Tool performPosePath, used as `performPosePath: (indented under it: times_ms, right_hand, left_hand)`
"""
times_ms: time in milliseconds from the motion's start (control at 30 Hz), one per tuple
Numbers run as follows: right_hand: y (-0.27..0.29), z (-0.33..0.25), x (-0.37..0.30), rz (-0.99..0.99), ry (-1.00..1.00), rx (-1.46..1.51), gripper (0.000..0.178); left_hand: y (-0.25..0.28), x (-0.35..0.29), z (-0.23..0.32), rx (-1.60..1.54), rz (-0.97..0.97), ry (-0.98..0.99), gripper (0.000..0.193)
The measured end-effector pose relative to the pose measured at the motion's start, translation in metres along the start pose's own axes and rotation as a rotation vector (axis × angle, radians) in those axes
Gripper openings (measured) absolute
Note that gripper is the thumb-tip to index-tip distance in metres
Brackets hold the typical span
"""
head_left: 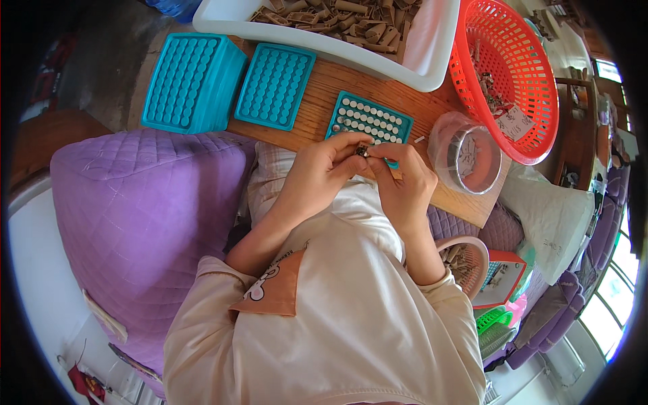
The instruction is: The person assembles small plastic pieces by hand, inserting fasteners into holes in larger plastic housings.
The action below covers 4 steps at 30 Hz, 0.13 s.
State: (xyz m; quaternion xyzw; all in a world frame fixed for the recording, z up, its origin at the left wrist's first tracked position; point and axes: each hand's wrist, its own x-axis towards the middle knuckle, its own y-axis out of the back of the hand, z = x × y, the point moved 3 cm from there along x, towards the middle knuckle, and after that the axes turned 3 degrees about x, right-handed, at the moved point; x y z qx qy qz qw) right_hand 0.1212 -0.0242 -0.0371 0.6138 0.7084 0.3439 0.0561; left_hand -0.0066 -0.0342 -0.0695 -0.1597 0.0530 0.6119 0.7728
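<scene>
Close together over the table's near edge, both my hands pinch at one spot. Between thumb and fingers of my left hand [331, 165] is a small dark part [362, 151] with a metallic look; its exact kind is too small to tell. The fingertips of my right hand [403, 172] meet it from the other side, closed on something I cannot make out. Just beyond the fingers lies a teal tray [409, 124] with rows of round white pieces in its holes. My hands hide part of its near side.
Teal trays, one stack [233, 81] and one group [275, 86], stand left on the wooden table [324, 79]. Behind is a white bin [432, 77] of brown parts. At right are a red basket [550, 101] and a bag-lined tub [498, 165]. A purple cushion [142, 223] is at left.
</scene>
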Motion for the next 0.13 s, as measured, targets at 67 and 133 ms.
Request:
performPosePath:
  times_ms: [67,133]
  right_hand:
    - [0.006,0.000,0.009,-0.162,-0.149,0.072,0.021]
    - [0.009,0.000,0.014,-0.323,-0.298,0.146,0.021]
  left_hand:
    - [0.001,-0.001,0.000,0.106,-0.010,0.009,0.026]
    - [-0.002,-0.004,0.001,0.327,-0.180,0.014,0.034]
